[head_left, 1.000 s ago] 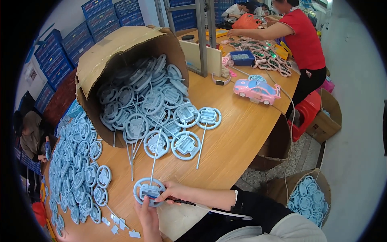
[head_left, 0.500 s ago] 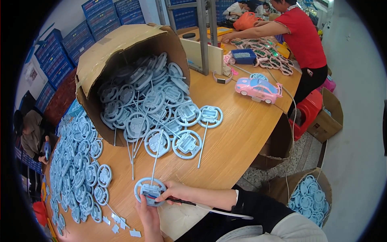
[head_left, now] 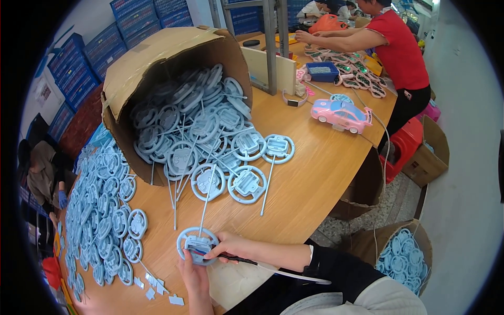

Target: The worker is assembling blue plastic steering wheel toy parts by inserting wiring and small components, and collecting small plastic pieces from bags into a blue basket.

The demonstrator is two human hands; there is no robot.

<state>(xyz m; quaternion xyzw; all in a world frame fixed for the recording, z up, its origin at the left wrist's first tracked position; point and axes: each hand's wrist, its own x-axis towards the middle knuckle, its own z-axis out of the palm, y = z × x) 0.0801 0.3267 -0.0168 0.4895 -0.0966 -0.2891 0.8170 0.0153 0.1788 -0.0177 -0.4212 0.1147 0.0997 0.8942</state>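
Near the front edge of the table, my left hand (head_left: 195, 278) grips a light-blue toy steering-wheel remote shell (head_left: 182, 236) from below. Its open-backed compartment faces up, and a thin rod sticks out of its far side. My right hand (head_left: 231, 247) is closed round a slim black pen-like tool (head_left: 245, 260) with a pale cable. The tool's tip is hidden by my fingers, which touch the compartment. Just beyond lie more of these wheel shells (head_left: 247, 185), some with rods. Several small light-blue lids (head_left: 176, 300) are scattered left of my left hand.
A tipped cardboard box (head_left: 157, 50) spills wheel shells onto the table. Another heap (head_left: 100, 210) covers the left side. A pink toy car (head_left: 341, 115) stands at the right. A box of blue parts (head_left: 401, 257) is below right. A co-worker in red (head_left: 401, 52) works at the far end.
The view has shifted slightly. Both my hands stay on the wheel shell in nearly the same pose. The red-clad co-worker's arms have moved a little.
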